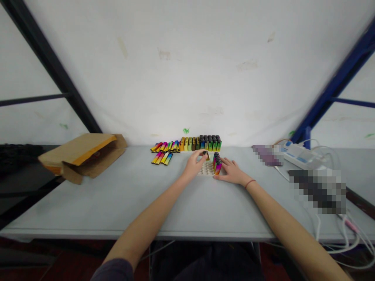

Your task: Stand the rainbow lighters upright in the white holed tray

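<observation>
My left hand [195,164] pinches a lighter [208,155] with a dark top over a white tray [207,170] with rows of round holes. Along the tray's right side stands a row of colourful lighters [217,165], black tops up. My right hand [233,171] rests beside that row, fingers spread, thumb at the tray's front right corner. Just behind are upright lighters, yellow and brown ones [190,143] on the left and blue-green ones [211,143] on the right. Several rainbow-coloured lighters [162,158] lie flat to the left of my left hand.
On the left of the grey table [117,203] lies an open cardboard box [84,156]. At the right are a white power strip [301,155], cables [345,238] and two blurred-out objects. A white wall [187,78] rises behind the table.
</observation>
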Demonstrator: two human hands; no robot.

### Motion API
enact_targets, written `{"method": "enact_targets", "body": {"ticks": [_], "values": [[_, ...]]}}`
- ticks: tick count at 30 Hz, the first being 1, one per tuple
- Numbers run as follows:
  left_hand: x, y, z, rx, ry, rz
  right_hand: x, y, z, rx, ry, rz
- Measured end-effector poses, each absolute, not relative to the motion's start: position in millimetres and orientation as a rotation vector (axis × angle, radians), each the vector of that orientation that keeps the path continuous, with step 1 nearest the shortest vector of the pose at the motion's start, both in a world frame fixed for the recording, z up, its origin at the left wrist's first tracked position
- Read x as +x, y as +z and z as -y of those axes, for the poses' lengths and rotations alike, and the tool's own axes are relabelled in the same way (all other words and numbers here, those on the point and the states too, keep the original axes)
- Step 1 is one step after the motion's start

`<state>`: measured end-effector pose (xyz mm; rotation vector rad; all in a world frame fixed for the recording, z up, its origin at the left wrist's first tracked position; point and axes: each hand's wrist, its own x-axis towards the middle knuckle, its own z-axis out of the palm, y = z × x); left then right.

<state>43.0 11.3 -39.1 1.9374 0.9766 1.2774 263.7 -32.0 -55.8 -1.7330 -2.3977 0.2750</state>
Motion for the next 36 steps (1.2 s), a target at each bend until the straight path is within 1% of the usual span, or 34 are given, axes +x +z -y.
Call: {"method": "enact_targets", "body": {"ticks": [7,12,19,21,23,25,28,34,36], "values": [[53.1,-39.8,-15.3,2.18,1.08,-1.13,264.8,-58.9,31.4,-1.717,0.253,2.391],[51.0,-35.1,-12.0,2.269,1.052,-1.23,264.5,-59.1,31.1,-1.719,0.245,2.388],[46.6,-22.3,-2.9,2.478,0.906,-1.267,264.1,-57.7,31.5,-1.746,0.25,2.39],[33.4,-18.8,-6.8,2.441,0.911,-1.498,264.1,-57.2,31.7,-1.749,0.254,2.39],[11.1,-18.6,-15.7,2.301,0.931,-1.861,264.2,-57.1,31.6,-1.746,0.254,2.393],[-15.3,-22.2,-27.1,2.163,0.94,-2.101,264.5,-57.6,31.2,-1.744,0.257,2.398],[-45.7,-29.8,-39.8,2.087,0.939,-2.154,264.9,-58.3,30.8,-1.749,0.259,2.394],[-41.6,-29.5,-36.7,2.193,0.56,-2.218,263.9,-56.3,31.9,-1.742,0.256,2.396],[-32.9,-27.9,-35.9,2.135,0.642,-2.144,263.7,-55.7,32.1,-1.742,0.259,2.395]]}}
